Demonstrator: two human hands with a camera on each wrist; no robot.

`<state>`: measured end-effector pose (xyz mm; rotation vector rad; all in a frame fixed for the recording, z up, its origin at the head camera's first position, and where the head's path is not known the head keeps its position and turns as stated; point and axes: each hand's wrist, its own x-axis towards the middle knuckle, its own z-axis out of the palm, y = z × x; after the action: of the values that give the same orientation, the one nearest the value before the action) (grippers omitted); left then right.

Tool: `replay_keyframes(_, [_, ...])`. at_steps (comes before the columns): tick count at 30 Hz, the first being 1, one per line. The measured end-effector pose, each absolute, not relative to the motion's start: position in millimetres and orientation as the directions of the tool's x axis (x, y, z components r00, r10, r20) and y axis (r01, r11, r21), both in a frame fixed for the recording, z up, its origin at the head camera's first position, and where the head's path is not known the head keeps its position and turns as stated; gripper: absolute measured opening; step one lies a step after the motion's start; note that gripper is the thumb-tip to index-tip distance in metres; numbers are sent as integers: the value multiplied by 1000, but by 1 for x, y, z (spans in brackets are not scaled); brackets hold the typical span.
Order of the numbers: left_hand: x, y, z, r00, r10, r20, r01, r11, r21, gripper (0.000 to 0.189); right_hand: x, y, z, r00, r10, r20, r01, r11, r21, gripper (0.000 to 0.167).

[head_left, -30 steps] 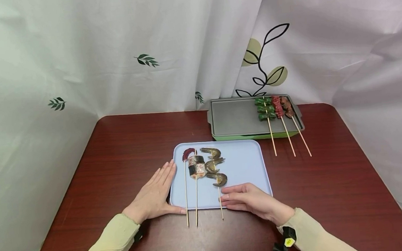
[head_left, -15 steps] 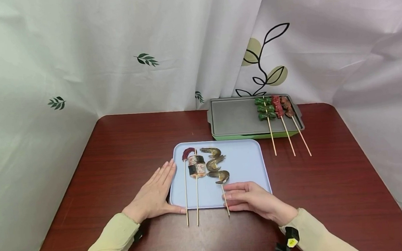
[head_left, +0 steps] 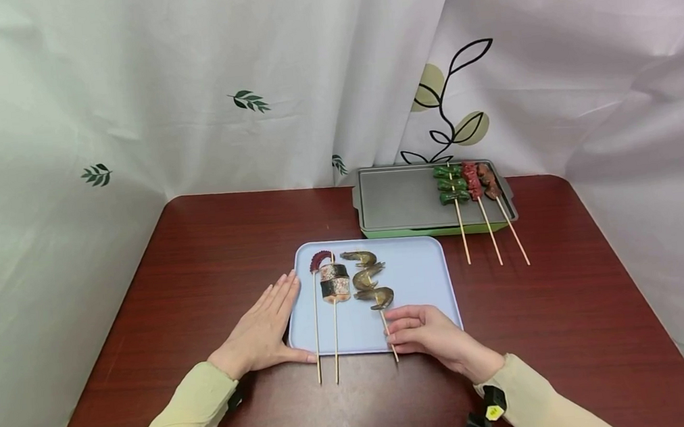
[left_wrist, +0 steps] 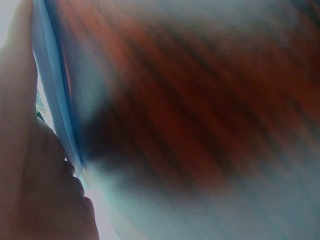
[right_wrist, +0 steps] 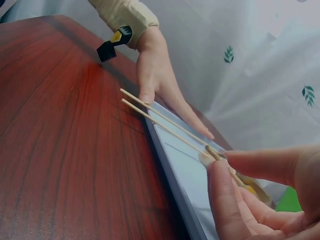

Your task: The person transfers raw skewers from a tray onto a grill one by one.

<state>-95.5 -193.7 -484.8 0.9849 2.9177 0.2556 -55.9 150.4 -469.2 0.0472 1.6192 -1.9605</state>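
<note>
On the pale blue tray (head_left: 411, 272) lie a dark red tentacle-like skewer (head_left: 319, 259), a skewer of black-and-white banded pieces (head_left: 334, 283) and a shrimp skewer (head_left: 380, 297). My right hand (head_left: 429, 338) pinches the shrimp skewer's stick near the tray's front edge. The right wrist view shows that stick (right_wrist: 214, 152) between thumb and fingers. At the tray's left corner rests my left hand (head_left: 260, 329), fingers straight along the rim and thumb by the front edge. In the left wrist view the left hand (left_wrist: 35, 165) is dark beside the tray rim (left_wrist: 55, 75).
Behind the tray, at the back right, stands a green-sided grill (head_left: 398, 198) with a grey plate. On its right part lie a green pepper skewer (head_left: 452, 185), a red meat skewer (head_left: 472, 182) and a brown meat skewer (head_left: 488, 182), their sticks pointing forward over the table (head_left: 572, 329).
My right hand has shifted slightly right and away from me with the stick's lower end. The shrimp skewer now slants, its lower pieces moved right. The left hand stays put.
</note>
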Motion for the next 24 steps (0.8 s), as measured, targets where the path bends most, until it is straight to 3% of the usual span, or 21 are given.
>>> replay_keyframes(24, [-95,-194,-485,-797,604,-1,594,785,172,140,-54,154,-468,-856,-370,-360,405,-50,-913,45])
